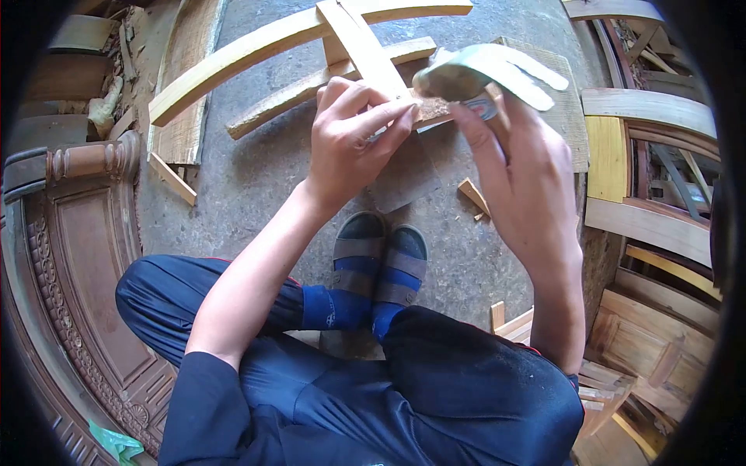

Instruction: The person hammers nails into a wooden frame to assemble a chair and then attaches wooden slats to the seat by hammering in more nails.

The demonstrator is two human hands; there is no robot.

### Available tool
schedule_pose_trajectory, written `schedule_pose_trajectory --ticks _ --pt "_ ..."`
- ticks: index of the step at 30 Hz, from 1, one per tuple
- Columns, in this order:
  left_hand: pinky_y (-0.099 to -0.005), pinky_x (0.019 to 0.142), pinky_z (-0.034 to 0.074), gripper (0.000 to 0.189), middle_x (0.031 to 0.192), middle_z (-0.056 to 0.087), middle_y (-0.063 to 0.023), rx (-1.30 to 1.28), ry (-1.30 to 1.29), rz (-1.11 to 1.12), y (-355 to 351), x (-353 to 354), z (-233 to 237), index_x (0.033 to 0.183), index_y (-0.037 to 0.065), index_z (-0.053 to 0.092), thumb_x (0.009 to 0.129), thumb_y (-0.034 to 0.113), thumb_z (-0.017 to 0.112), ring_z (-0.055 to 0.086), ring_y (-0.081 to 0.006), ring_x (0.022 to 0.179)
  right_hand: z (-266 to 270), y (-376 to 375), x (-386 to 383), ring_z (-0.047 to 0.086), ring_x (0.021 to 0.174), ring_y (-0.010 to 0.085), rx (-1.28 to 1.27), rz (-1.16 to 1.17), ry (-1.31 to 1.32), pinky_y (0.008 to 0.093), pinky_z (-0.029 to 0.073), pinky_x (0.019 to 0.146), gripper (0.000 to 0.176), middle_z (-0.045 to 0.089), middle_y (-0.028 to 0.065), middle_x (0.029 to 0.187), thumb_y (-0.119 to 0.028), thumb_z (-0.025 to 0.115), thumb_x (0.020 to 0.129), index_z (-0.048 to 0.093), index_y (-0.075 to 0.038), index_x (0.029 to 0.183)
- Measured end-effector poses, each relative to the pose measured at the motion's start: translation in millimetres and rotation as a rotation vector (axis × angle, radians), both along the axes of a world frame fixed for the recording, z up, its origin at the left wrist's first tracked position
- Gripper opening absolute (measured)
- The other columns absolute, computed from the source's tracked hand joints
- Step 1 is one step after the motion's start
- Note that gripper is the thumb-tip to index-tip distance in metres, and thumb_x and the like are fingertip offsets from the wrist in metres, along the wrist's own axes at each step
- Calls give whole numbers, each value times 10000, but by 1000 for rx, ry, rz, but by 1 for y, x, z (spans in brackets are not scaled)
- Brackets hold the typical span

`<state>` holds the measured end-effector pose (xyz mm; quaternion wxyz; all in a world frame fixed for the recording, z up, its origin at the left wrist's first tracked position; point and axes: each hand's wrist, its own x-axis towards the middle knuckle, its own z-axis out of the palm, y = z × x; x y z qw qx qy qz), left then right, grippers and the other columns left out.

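Wooden slat (364, 48): it lies at 12 o'clock in the view, a straight pale strip running from the hands away toward 11 o'clock, crossing over two curved rails (264, 48) on the concrete floor (249, 179). Its near end sits between both hands.

The left hand (347, 144) is closed on that end. The fingers (381, 116) are curled in tight, forefinger and thumb pinched together on the wood, with no gap showing between them.

The right hand (522, 182), at 3 o'clock of the left, is also closed. Its fingers wrap a pale greenish object (486, 71) that sticks out toward 12 o'clock; what it is cannot be told. The thumb reaches toward 9 o'clock and touches the slat's end, close to the left fingertips.

Below the hands, at 6 o'clock, a flat board (406, 180) lies on the floor, then a pair of grey sandals (381, 260) over blue socks. A small white mark on the left sock (330, 317) is too small to read. A carved wooden panel (78, 264) stands at 9 o'clock.
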<state>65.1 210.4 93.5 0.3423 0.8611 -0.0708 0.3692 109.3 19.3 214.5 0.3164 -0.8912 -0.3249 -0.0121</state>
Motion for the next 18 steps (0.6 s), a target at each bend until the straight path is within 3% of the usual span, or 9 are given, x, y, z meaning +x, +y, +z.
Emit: schedule_pose_trajectory --ticks 3,8,9,11,14,18 --pt "-330 725 486 153 828 693 -11 28 -13 1 1 1 -3 1007 95 861 854 92 870 575 -189 831 -14 -3 4 753 835 362 136 6 -39 426 549 725 346 758 218 994 -236 666 1079 645 36 1291" --pt "-329 722 485 142 831 695 -5 9 -2 -7 1 0 0 1003 101 863 860 92 868 573 -183 835 -7 -3 0 751 854 365 -74 2 4 418 552 755 340 750 226 968 -226 659 1081 644 29 1305" --pt "-329 722 485 141 832 695 -4 8 0 -10 1 0 0 1002 102 864 862 91 867 572 -181 835 -4 -5 0 760 882 343 -63 11 11 404 560 773 339 759 221 996 -219 661 1082 644 32 1309" --pt "-329 721 486 144 833 695 -4 16 5 3 0 -1 0 1002 103 865 859 91 870 572 -181 838 -12 -5 2 750 829 385 92 -3 -26 444 574 723 298 748 225 943 -222 667 1069 653 13 1253" --pt "-345 765 469 110 817 683 9 -24 6 18 -4 1 -3 965 125 854 856 133 867 582 -191 838 -3 -9 2 770 945 300 63 -20 5 384 575 814 357 770 211 1062 -217 669 1084 643 45 1325" --pt "-355 789 471 106 812 671 13 -46 5 16 -5 1 -4 955 132 849 852 151 865 581 -199 829 -6 -6 -1 761 920 373 58 -9 8 430 568 803 359 759 236 1048 -243 674 1075 653 37 1300"
